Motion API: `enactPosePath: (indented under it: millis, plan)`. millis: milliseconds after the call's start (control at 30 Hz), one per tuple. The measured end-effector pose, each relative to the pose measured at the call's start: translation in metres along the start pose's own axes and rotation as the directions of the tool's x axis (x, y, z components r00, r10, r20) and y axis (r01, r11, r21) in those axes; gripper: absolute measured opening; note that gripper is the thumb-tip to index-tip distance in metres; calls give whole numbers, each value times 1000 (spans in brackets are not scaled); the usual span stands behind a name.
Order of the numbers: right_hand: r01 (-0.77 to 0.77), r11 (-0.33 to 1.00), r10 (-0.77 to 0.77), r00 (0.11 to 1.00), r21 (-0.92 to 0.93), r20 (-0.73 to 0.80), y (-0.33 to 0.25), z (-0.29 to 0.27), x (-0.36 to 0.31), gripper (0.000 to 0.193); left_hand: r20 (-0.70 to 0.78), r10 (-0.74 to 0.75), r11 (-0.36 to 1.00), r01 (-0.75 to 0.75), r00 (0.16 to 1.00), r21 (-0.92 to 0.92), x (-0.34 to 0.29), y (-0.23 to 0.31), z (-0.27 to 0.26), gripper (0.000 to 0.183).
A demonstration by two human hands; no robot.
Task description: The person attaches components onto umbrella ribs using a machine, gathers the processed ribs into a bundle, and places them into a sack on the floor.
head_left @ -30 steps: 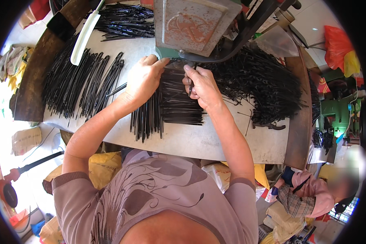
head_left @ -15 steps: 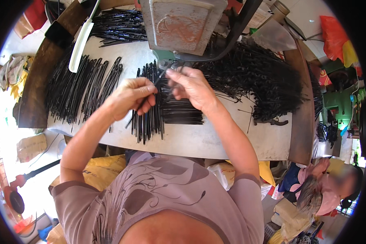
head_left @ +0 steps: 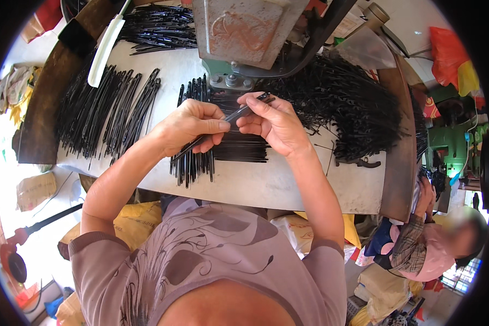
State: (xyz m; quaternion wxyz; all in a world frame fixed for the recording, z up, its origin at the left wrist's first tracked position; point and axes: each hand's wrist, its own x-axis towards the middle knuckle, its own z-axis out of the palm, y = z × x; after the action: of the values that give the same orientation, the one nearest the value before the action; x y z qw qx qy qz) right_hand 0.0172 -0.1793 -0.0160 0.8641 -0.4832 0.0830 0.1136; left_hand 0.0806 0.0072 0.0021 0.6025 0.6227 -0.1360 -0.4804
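Note:
A slim black strip (head_left: 236, 115), or a few lying together, slants up to the right between my hands. My left hand (head_left: 193, 127) pinches its lower part between thumb and fingers. At the upper end, my right hand (head_left: 274, 124) grips it with thumb and fingertips. Under my left hand lies an upright row of black strips (head_left: 193, 168). Beside that row, a crosswise stack of similar strips (head_left: 242, 151) sits below my hands. The grey machine head (head_left: 244, 32) stands just beyond them, with a bolted green base (head_left: 217, 76) under it.
More strips lie in bundles (head_left: 89, 117) on the left and in a large tangled heap (head_left: 358, 108) on the right. A white curved bar (head_left: 107, 51) reaches in at upper left. Wooden edges (head_left: 397, 185) bound the metal table (head_left: 309, 187). Another person (head_left: 424, 244) sits at lower right.
My hands have drawn back from the machine base, toward me and to the right. My right hand, blurred before, now clearly grips the upper end of the strip.

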Motion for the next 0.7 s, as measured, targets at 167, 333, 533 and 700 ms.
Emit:
enactPosePath:
  millis: [167,333,533,700]
  plan:
    - [70,993,-67,997,96,-31,4,-12,4,21,-62,25,965,-7,998,264,6,1,6,14]
    - [206,960,-163,962,189,-219,3,-27,20,19,-115,823,386,-399,556,831,-3,-9,26,39]
    - [288,925,-211,932,248,-295,4,-26,30,19,-260,70,879,-183,963,-440,30,-14,1,20]
    - [286,920,-210,937,267,-280,5,-23,35,20,-329,19,793,-214,944,-570,52,-6,-14,17]
